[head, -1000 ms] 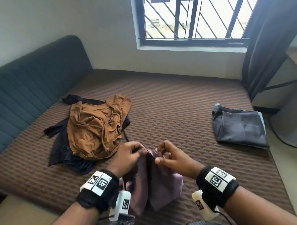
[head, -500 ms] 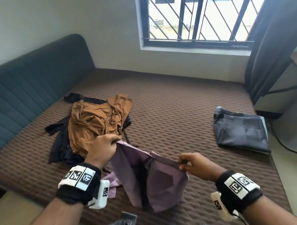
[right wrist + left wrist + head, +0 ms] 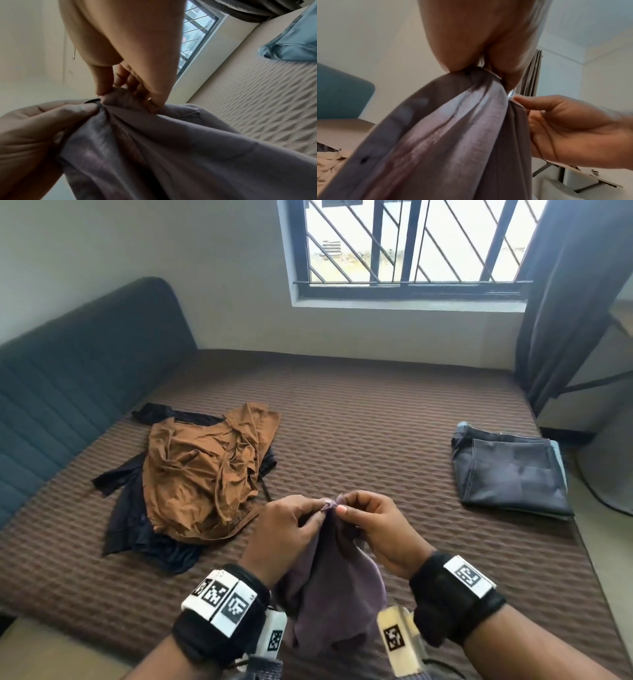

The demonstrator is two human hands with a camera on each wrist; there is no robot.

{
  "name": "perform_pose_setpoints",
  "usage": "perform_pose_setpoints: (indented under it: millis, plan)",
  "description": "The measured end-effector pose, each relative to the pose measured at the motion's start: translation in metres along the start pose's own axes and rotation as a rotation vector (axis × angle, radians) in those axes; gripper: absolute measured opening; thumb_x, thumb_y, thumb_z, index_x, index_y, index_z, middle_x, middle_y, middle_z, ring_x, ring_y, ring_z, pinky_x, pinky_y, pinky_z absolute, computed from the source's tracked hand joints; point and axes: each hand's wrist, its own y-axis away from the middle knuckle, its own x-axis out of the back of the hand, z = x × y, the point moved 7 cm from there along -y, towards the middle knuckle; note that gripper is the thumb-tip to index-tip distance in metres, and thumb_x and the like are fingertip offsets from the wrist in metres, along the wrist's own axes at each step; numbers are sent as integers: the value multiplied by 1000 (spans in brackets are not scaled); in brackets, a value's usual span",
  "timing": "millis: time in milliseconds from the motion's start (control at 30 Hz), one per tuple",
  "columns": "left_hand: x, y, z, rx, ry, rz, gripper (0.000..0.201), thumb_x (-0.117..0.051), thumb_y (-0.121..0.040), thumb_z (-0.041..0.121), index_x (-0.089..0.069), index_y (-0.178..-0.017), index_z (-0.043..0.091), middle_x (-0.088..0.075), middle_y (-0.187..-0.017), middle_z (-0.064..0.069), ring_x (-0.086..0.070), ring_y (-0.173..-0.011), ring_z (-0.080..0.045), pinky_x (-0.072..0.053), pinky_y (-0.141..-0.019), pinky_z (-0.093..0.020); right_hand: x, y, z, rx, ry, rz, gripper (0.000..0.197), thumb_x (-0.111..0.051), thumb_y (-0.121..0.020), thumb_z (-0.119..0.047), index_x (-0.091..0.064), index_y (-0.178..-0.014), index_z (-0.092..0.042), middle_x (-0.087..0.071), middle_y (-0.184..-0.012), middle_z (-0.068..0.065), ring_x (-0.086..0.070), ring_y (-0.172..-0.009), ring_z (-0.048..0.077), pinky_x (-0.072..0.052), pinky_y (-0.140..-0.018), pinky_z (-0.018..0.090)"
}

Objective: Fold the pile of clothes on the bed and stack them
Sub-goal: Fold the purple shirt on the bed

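1. Mauve cloth at the centre of the head view: a mauve garment point(image 3: 334, 583) held up above the near edge of the bed point(image 3: 376, 412), hanging down between the two wrists. Left hand point(image 3: 284, 529) and right hand point(image 3: 376, 529) close together, both pinching the same gathered top edge, fingertips nearly meeting. On the left of the brown quilted mattress, an unfolded pile: a rust-brown garment point(image 3: 202, 474) crumpled over a black garment point(image 3: 137, 529). Well apart on the right, a folded grey garment point(image 3: 510, 470) lying flat on lighter folded cloth. Beyond, a dark blue headboard point(image 3: 68, 392) at left, a barred window point(image 3: 411, 244) and a dark curtain point(image 3: 568, 285) at right.

2. Seen from the left wrist: left hand point(image 3: 481, 40) overhead, thumb and fingers pressed together on the bunched top of the mauve garment point(image 3: 445, 135), which drapes down and fills the middle. Right hand point(image 3: 570, 128) at the right edge, fingers loosely curled, fingertip touching the cloth's edge.

3. Seen from the right wrist: right hand point(image 3: 130, 54) pinching a fold of the mauve garment point(image 3: 171, 148) between thumb and fingers; left hand point(image 3: 39, 128) gripping the cloth just beside it, touching. Quilted bed point(image 3: 257, 105) behind at right, bluish cloth at the upper right corner.
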Motion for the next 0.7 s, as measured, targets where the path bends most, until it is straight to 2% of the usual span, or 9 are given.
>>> perform_pose_setpoints:
  millis: [67, 167, 267, 400, 500, 633, 700]
  plan:
    - [1, -1, 3, -15, 15, 40, 23, -66, -85, 23, -78, -104, 17, -75, -94, 8, -66, -91, 0, -49, -83, -14, -1, -2, -6, 44, -19, 16, 9, -55, -91, 10, -64, -92, 6, -69, -69, 2, -62, -60, 6, -49, -56, 15]
    - [4, -1, 6, -46, 39, 79, 21, -66, -85, 20, -78, -102, 15, -74, -93, 9, -65, -90, 2, -48, -82, -13, 2, -3, -12, 78, -20, 63, 11, -57, -89, 13, -66, -93, 10, -72, -76, 6, -67, -69, 10, -55, -66, 19]
    - [0, 3, 8, -85, -12, 63, 21, -67, -85, 20, -78, -103, 15, -72, -91, 12, -63, -89, 5, -44, -83, -9, 4, 1, -14, 62, -36, 86, 13, -57, -88, 15, -67, -94, 11, -74, -78, 7, -68, -71, 10, -55, -68, 19]
    - [0, 8, 5, -58, 10, 106, 26, -65, -87, 36, -78, -100, 18, -74, -93, 10, -65, -90, 3, -48, -83, -13, 4, 6, -12, 37, -17, 63, 16, -57, -89, 13, -65, -102, 16, -74, -85, 11, -70, -76, 13, -56, -69, 20]
    - [-2, 12, 3, -80, -4, 117, 19, -66, -89, 25, -78, -100, 16, -73, -92, 9, -65, -89, 3, -50, -83, -16, 3, 8, -9, 5, 25, 66, 17, -56, -90, 12, -68, -101, 12, -74, -89, 14, -69, -78, 15, -58, -74, 21]
    - [-9, 17, -1, -127, -52, 75, 26, -60, -90, 29, -77, -101, 14, -71, -92, 8, -66, -87, -3, -53, -81, -23, 1, 11, -6, -48, 68, 99, 28, -47, -91, 15, -72, -88, 2, -72, -77, 10, -66, -68, 12, -54, -63, 17]
    - [-12, 19, -3, -127, -82, 60, 29, -57, -90, 31, -77, -103, 14, -71, -92, 7, -67, -85, -7, -55, -78, -28, 1, 13, -5, -60, 99, 108, 33, -44, -89, 17, -73, -86, 0, -71, -76, 13, -63, -65, 11, -53, -60, 17]
